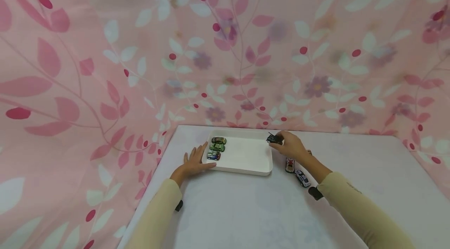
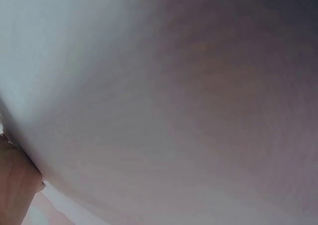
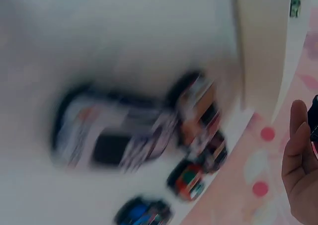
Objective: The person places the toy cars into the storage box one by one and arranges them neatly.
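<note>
A white rectangular tray (image 1: 242,171) lies on the table with three toy cars along its left side. These are a dark patterned car (image 1: 219,140), a green car (image 1: 217,147) and a white-and-blue car (image 1: 213,155). My left hand (image 1: 192,164) rests at the tray's front left corner, fingers spread and thumb along the front rim. My right hand (image 1: 292,146) pinches a black toy car (image 1: 274,139) over the tray's right side. In the right wrist view the fingers (image 3: 299,153) and a bit of that black car (image 3: 314,118) show at the edge.
Right of the tray lie a red-and-white toy car (image 1: 290,165) and a white-and-dark car (image 1: 302,178). The right wrist view also shows a red-and-green car (image 3: 188,179) and a blue car (image 3: 143,212), blurred. Pink floral cloth (image 1: 242,65) hangs behind the white-covered table (image 1: 239,210).
</note>
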Available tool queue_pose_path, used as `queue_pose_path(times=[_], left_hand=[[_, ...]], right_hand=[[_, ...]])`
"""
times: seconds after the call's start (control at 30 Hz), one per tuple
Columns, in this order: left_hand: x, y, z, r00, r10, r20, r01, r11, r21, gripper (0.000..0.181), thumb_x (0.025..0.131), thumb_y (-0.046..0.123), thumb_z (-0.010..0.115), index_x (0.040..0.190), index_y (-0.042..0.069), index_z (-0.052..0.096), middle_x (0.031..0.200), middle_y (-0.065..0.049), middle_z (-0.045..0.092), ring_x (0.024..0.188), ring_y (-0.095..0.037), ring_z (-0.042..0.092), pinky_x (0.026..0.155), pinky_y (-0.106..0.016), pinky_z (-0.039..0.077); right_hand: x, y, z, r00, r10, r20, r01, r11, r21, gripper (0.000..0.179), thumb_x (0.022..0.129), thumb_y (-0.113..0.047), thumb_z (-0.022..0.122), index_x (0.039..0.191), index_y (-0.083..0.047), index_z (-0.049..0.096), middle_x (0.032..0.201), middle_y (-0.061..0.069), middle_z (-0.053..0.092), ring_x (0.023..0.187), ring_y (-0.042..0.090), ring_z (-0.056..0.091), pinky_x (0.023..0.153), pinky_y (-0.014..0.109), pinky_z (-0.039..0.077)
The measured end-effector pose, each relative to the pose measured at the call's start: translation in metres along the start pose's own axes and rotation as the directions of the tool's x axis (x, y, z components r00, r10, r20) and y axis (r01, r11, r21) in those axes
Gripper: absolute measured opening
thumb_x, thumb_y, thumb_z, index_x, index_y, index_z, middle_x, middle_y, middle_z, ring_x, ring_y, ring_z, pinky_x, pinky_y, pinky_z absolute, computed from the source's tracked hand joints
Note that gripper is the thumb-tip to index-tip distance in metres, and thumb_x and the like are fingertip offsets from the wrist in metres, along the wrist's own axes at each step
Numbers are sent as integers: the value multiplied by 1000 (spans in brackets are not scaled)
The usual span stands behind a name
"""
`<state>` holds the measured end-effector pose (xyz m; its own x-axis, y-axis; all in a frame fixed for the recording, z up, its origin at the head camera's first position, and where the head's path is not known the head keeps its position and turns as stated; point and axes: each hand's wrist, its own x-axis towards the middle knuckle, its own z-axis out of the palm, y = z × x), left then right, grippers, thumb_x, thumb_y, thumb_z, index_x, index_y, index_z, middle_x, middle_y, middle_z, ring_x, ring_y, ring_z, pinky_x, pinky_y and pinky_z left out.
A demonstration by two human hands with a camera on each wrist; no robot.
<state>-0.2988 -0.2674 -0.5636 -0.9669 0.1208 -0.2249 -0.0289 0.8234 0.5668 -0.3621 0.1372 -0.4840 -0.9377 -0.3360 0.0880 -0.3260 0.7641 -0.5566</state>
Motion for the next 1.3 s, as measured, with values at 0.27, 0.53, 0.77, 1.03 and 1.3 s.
queue_pose_path(times=[0.27, 0.53, 0.77, 1.03, 1.3], left_hand=[[-1, -3, -2, 1000, 9, 17, -9, 1000, -1, 113, 76, 80, 59, 160, 34, -2, 167, -14, 6, 153, -38, -5, 115, -66, -13], [-3, 3, -7, 1000, 0, 14, 0, 1000, 2, 113, 76, 81, 59, 159, 35, -2, 167, -13, 5, 154, -37, -6, 115, -65, -13], [-2, 2, -5, 1000, -2, 11, 2, 1000, 2, 115, 73, 82, 59, 160, 34, 0, 167, -13, 6, 154, -38, -4, 115, -66, -12], [3, -2, -1, 1000, -10, 5, 10, 1000, 9, 113, 74, 81, 59, 159, 38, -3, 168, -9, 4, 154, -35, -6, 115, -64, -13], [3, -3, -1, 999, -27, 17, 27, 999, 26, 112, 76, 79, 60, 159, 38, -3, 168, -8, 3, 155, -33, -5, 116, -64, -11]], right_hand=[[10, -41, 47, 992, -127, 24, 126, 991, 37, 38, 83, -25, 80, 112, -3, 68, 103, 15, 64, 88, 23, 56, 79, 41, 49], [20, -64, 79, 996, -31, 81, 24, 996, 80, 40, 83, -27, 80, 115, -5, 69, 106, 13, 65, 96, 25, 58, 90, 45, 49], [23, -75, 99, 995, 8, 100, -19, 995, 102, 43, 81, -27, 82, 114, -3, 70, 107, 11, 69, 99, 24, 60, 91, 44, 50], [24, -87, 118, 991, -14, 130, -5, 990, 142, 45, 79, -30, 83, 114, -5, 70, 108, 10, 69, 101, 25, 63, 90, 44, 52], [25, -85, 131, 996, 14, 86, -27, 988, 151, 39, 77, -24, 85, 108, -5, 72, 94, 7, 65, 86, 18, 55, 79, 37, 48]])
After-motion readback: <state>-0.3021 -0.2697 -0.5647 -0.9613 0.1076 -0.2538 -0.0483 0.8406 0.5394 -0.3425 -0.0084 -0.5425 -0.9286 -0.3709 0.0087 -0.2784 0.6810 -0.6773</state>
